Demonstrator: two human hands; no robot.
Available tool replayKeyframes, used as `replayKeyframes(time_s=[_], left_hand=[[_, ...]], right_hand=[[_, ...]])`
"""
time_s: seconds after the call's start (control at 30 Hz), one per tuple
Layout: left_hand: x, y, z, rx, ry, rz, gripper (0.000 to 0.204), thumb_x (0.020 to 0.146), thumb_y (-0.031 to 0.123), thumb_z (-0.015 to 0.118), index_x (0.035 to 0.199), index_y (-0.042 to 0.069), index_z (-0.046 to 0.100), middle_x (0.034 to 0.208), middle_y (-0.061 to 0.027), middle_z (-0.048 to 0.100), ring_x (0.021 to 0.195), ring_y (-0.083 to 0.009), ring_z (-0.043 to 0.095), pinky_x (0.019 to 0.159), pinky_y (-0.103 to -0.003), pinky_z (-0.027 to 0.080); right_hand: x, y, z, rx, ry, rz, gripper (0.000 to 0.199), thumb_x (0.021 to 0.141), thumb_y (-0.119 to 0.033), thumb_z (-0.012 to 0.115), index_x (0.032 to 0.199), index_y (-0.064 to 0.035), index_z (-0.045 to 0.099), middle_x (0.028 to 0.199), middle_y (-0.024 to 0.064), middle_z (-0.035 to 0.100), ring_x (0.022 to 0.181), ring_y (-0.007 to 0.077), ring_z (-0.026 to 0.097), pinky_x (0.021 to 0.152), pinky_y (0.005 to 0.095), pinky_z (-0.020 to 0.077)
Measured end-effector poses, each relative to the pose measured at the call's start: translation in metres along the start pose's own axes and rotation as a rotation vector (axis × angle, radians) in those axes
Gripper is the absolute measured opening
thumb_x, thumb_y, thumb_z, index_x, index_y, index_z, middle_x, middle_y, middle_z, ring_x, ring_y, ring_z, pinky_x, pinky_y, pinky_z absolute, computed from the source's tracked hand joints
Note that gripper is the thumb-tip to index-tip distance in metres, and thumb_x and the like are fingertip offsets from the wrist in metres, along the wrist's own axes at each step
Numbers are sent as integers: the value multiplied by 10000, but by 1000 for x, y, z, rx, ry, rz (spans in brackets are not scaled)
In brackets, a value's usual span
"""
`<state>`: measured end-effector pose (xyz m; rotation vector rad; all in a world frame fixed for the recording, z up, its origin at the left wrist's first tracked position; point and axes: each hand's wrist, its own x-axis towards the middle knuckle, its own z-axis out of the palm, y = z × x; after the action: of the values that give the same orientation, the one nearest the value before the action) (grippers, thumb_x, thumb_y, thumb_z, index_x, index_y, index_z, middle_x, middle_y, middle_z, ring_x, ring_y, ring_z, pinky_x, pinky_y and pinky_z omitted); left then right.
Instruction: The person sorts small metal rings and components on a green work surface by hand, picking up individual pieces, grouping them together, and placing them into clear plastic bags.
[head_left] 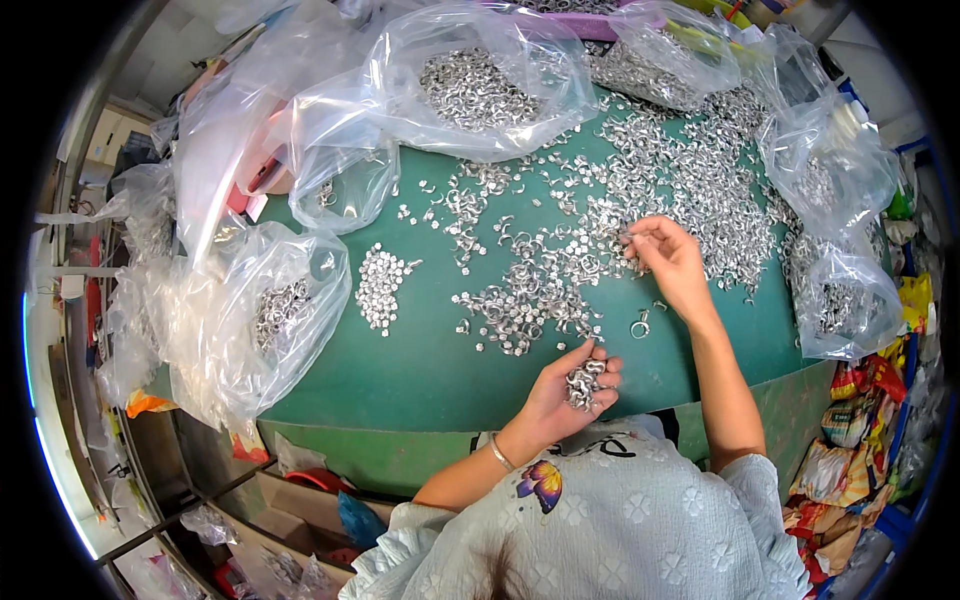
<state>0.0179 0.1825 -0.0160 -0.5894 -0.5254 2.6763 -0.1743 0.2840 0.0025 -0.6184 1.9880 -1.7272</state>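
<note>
Several shiny silver metal rings (583,383) fill the cupped left hand (566,395).

Bare green table (420,360) near front edge free; metal-ring heap (620,220) and plastic bags (250,310) crowd rest.

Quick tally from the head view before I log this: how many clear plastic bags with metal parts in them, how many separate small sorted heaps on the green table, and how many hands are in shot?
Clear plastic bags holding silver metal parts: 6
Small separate heap on the green table: 1
Hands, left hand cupping parts and right hand picking from the scattered spread: 2
Total: 9
</note>
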Motion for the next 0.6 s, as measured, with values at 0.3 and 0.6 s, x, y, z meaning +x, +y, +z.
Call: replayKeyframes(time_s=[0.3,0.6], left_hand=[[6,-9,-7,42,36,-94,273,959,252,488,819,35,576,937,-113,535,796,-198,529,786,-368,460],[-1,-4,9,300,93,-67,231,974,268,473,925,57,551,864,-54,452,638,-98,385,510,-211,343]], right_hand=[[-9,-1,-19,-432,-49,-79,151,840,-10,606,980,-56,636,786,39,529,711,141,526,608,293,427],[-7,4,1,-977,46,-399,97,790,-58,643,877,-66,600,802,93,522,766,298,539,704,389,426]])
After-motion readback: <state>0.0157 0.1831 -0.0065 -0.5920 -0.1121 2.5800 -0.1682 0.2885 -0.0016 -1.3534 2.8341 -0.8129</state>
